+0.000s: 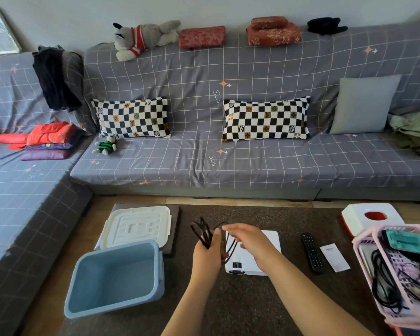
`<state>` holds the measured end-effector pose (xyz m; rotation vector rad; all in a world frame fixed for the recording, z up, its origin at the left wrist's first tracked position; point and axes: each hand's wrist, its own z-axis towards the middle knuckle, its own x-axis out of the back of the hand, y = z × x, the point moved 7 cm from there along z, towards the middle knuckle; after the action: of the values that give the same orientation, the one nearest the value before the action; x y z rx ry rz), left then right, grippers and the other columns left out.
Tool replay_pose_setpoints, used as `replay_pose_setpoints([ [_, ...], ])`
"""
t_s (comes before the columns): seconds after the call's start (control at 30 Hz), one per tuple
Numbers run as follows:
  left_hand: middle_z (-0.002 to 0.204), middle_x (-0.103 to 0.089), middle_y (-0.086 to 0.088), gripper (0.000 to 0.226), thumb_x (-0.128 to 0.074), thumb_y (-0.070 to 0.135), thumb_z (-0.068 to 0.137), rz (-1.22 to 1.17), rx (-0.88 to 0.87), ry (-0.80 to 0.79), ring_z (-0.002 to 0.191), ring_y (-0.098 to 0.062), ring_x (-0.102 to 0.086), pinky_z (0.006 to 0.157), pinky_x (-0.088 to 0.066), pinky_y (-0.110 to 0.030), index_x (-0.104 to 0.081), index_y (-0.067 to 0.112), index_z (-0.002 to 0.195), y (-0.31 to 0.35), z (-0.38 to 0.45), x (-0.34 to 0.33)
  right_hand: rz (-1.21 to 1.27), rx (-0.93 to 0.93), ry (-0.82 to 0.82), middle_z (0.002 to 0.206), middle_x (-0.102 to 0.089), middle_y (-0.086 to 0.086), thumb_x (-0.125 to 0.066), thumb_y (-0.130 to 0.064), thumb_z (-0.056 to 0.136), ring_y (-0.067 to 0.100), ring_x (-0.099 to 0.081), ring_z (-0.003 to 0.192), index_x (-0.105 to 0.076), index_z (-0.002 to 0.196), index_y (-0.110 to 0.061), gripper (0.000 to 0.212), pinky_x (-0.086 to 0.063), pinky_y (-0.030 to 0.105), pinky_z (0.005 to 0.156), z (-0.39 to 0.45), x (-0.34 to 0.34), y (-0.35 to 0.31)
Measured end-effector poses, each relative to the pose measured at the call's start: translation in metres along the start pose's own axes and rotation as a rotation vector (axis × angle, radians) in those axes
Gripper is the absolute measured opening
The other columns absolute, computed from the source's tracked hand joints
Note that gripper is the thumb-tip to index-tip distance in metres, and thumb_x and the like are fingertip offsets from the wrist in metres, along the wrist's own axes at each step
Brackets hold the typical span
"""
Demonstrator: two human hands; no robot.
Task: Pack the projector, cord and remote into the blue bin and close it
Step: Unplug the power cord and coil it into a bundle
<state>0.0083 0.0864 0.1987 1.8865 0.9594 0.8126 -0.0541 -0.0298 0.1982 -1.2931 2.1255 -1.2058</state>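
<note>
The blue bin (pixel 117 301) stands open and empty at the front left of the dark table. Its white lid (pixel 136 226) lies flat just behind it. My left hand (pixel 207 252) grips several loops of the black cord (pixel 203 232) above the table's middle. My right hand (pixel 249 242) hovers beside it, fingers pinching a strand of the same cord. Under my hands sits the white projector (pixel 272 238), partly hidden, lens facing me. The black remote (pixel 312 253) lies to the projector's right.
A white card (pixel 335 258) lies next to the remote. A pink basket (pixel 398 275) of cables stands at the front right, a white and red tissue box (pixel 371 217) behind it. A grey sofa (pixel 204 146) with cushions runs beyond the table.
</note>
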Motion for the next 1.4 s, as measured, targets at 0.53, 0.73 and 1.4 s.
replay_pose_setpoints([
  [0.53, 0.051, -0.064, 0.008, 0.019, -0.074, 0.031, 0.078, 0.012, 0.321, -0.281, 0.047, -0.008, -0.057, 0.050, -0.043, -0.023, -0.069, 0.014, 0.083, -0.033, 0.006, 0.000, 0.075, -0.214, 0.010, 0.118, -0.061, 0.009, -0.052, -0.026, 0.088, 0.018, -0.053, 0.104, -0.068, 0.107, -0.013, 0.028, -0.040, 0.030, 0.085, -0.002, -0.021, 0.017],
  [0.73, 0.051, -0.053, -0.003, 0.016, -0.051, 0.007, 0.084, -0.223, 0.361, -0.319, 0.053, -0.019, -0.052, 0.053, -0.044, -0.029, -0.066, 0.004, 0.082, -0.028, 0.005, -0.003, -0.205, 0.022, 0.075, 0.104, -0.063, -0.002, -0.040, -0.017, 0.094, 0.012, -0.056, 0.097, -0.070, 0.081, -0.024, 0.033, -0.040, 0.026, 0.078, 0.008, -0.017, -0.006],
  [1.4, 0.092, -0.070, 0.000, 0.045, -0.079, 0.027, 0.073, 0.150, -0.022, -0.318, 0.089, -0.013, -0.067, 0.083, -0.052, -0.024, -0.059, 0.020, 0.114, -0.020, 0.044, 0.031, -0.256, 0.069, -0.130, 0.088, -0.070, -0.006, -0.065, -0.024, 0.086, 0.007, -0.063, 0.080, -0.071, 0.102, -0.022, 0.017, -0.048, 0.015, 0.065, 0.036, -0.046, -0.007],
])
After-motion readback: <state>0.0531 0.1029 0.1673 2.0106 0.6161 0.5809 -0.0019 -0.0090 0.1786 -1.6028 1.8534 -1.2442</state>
